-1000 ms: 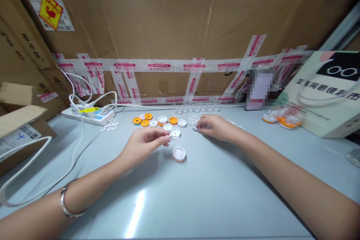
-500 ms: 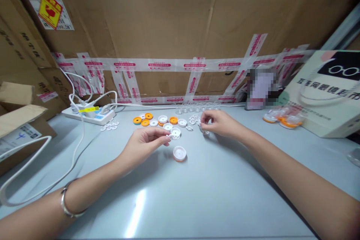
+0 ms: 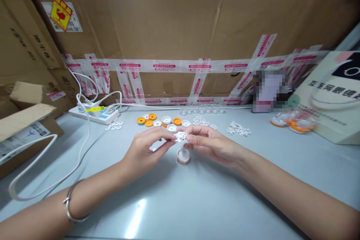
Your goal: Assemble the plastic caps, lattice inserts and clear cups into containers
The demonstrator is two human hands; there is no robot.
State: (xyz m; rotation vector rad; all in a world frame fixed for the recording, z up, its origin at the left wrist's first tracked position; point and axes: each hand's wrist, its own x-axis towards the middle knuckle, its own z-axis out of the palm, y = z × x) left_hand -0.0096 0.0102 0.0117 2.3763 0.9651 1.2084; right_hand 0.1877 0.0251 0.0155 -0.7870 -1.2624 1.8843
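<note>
Between the fingertips of both hands is a small white plastic piece with holes, raised above the table. My left hand pinches its left edge, and my right hand grips its right side. Just below them a round white disc with an orange underside lies on the table. Behind my left hand are several white and orange round discs, partly hidden by the fingers. A small pile of white perforated pieces lies beyond my right hand, and another group of white pieces is to its right.
Clear round parts line the back edge. A white power strip with cables and small white discs are at left, near an open carton. Orange-and-clear parts and a printed box stand at right.
My right hand has come left from the pile of white pieces to meet my left hand. Both now hold the white piece. The view has shifted slightly.
</note>
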